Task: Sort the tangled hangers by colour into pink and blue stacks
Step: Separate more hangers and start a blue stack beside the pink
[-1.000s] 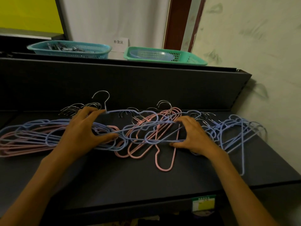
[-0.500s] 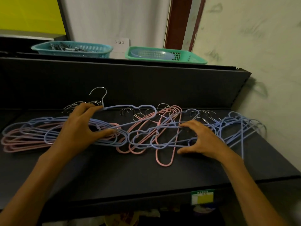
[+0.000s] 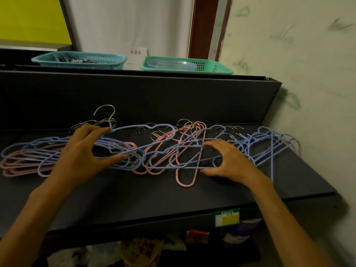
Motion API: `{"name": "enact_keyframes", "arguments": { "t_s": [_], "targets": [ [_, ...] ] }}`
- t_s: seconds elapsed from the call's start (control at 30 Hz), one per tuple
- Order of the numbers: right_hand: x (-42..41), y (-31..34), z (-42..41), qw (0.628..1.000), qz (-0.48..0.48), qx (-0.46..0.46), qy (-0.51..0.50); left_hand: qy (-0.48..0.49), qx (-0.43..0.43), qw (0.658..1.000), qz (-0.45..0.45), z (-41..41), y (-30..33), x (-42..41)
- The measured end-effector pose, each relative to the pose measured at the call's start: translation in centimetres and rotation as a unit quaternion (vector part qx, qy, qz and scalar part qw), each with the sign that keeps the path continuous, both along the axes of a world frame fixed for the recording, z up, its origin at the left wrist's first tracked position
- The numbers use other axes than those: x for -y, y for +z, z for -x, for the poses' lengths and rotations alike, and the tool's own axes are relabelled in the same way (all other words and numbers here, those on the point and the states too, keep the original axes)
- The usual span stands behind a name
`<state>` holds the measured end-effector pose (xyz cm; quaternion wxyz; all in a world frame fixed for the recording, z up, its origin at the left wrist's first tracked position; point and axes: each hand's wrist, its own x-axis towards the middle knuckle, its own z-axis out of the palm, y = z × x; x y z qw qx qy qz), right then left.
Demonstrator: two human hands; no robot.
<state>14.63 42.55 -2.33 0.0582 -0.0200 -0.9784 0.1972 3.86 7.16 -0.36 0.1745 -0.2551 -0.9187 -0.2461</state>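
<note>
Item: blue hanger (image 3: 134,128), raised above the mixed heap on the dark shelf (image 3: 173,201). Left hand (image 3: 84,151) pinches its neck; right hand (image 3: 227,160) grips its far end. Lift slowly, level, unhooking the pink hangers (image 3: 185,170).

Pink hangers (image 3: 25,166) cut by left edge; left basket (image 3: 79,60) contents too small to tell; shelf label (image 3: 227,218) text blurred — illegible.
</note>
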Motion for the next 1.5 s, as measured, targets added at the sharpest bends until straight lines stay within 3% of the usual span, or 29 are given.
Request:
{"name": "enact_keyframes", "arguments": {
  "t_s": [0.23,0.57,0.9,1.13,1.5],
  "targets": [
    [0.8,0.8,-1.6,0.999,0.006,-0.025,0.036,0.0,0.006,1.0,-0.002,-1.1,0.2,0.5],
    [1.7,0.3,-2.2,0.993,-0.038,-0.097,-0.055,0.022,-0.014,0.999,0.037,-1.4,-0.1,3.4],
    [5.7,1.3,-0.4,0.991,-0.037,-0.119,-0.046,0.042,-0.022,0.999,0.021,-1.4,-0.3,10.4],
    [15.3,2.2,2.0,0.989,-0.043,-0.14,-0.006,0.091,-0.054,0.993,0.042,-2.7,0.5,20.4],
    [37.0,0.5,5.4,0.986,-0.027,-0.153,0.059,0.157,-0.029,0.987,0.026,-7.0,-0.6,41.4]
  ]
}}
